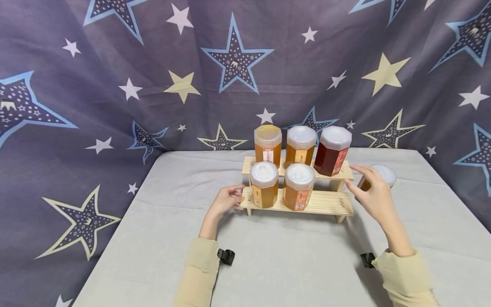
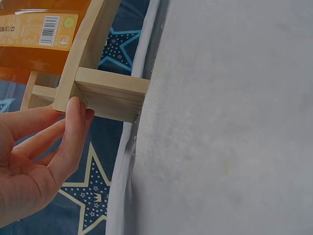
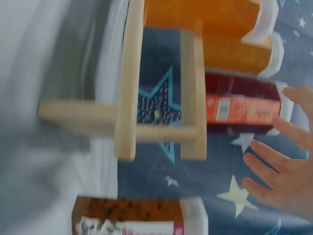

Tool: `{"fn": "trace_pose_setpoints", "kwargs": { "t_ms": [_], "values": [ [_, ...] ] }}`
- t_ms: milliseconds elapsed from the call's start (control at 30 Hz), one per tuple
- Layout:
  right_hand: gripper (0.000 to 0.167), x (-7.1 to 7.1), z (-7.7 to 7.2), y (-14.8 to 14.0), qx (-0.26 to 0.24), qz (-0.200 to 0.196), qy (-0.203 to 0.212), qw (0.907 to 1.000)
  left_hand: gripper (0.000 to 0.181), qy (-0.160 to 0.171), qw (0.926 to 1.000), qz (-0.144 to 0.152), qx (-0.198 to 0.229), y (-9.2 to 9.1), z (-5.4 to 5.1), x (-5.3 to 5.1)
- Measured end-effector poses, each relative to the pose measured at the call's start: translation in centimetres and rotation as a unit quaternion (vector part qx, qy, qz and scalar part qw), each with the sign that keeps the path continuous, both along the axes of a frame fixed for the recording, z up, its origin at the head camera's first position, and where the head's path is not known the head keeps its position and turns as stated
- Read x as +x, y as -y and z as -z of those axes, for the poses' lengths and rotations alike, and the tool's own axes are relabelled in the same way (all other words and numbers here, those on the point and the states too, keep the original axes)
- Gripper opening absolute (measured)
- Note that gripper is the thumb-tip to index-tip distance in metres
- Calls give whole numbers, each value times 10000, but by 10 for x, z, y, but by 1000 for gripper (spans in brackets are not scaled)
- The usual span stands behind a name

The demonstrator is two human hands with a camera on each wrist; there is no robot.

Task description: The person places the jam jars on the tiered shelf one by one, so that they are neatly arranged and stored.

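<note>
A two-step wooden rack [image 1: 326,202] stands on the cloth-covered table. Its upper step carries an amber jar with a yellowish lid [image 1: 267,145], an amber jar with a white lid [image 1: 299,147] and a dark red jar [image 1: 332,151]. On the lower step sit two amber jars, the left one [image 1: 264,183] and the middle one [image 1: 299,187]; that step's right end is bare. My left hand [image 1: 226,199] pinches the lower step's left end, its fingertips at the board's corner [image 2: 63,100]. Beside the rack's right end, my right hand [image 1: 371,189] holds nothing, fingers spread near the dark red jar.
Another jar with a whitish lid [image 1: 383,174] stands on the table right of the rack, partly behind my right hand; its brown contents show dark specks [image 3: 127,209]. A star-patterned curtain [image 1: 238,106] hangs along the table's back edge.
</note>
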State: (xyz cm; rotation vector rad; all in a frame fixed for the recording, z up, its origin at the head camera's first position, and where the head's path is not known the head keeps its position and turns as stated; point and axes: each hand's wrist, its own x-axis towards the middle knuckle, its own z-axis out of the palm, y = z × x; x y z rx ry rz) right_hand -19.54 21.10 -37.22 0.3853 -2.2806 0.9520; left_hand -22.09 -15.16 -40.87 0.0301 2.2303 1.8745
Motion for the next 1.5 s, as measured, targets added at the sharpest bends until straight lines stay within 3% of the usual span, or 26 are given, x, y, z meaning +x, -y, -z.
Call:
{"fn": "trace_pose_setpoints", "kwargs": {
  "t_ms": [233, 467, 667, 800, 1100, 1233, 1500],
  "values": [
    [37, -2, 1, -23, -156, 332, 474, 9982, 46, -48, 10000, 4, -17, 1, 0, -1],
    [42, -5, 0, -42, -181, 640, 867, 9940, 47, 15, 10000, -74, 5, 5, 19, -13],
    [52, -10, 2, -58, -148, 740, 1315, 9884, 46, -26, 9997, -230, -40, 5, 25, -16],
    [58, -17, 8, -66, -67, 723, 1545, 9853, 47, 33, 9998, -176, 33, 6, 21, -14],
    [66, -31, 25, -73, -330, 610, 1978, 9778, 46, 13, 10000, -44, -51, 3, -1, 0],
    [68, -33, 31, -77, -344, 612, 2140, 9743, 46, 26, 10000, -27, -55, 0, -2, 1],
    [67, -35, 43, -80, -546, 538, 2036, 9760, 45, 15, 10000, -59, -61, 0, -2, 1]
  ]
}}
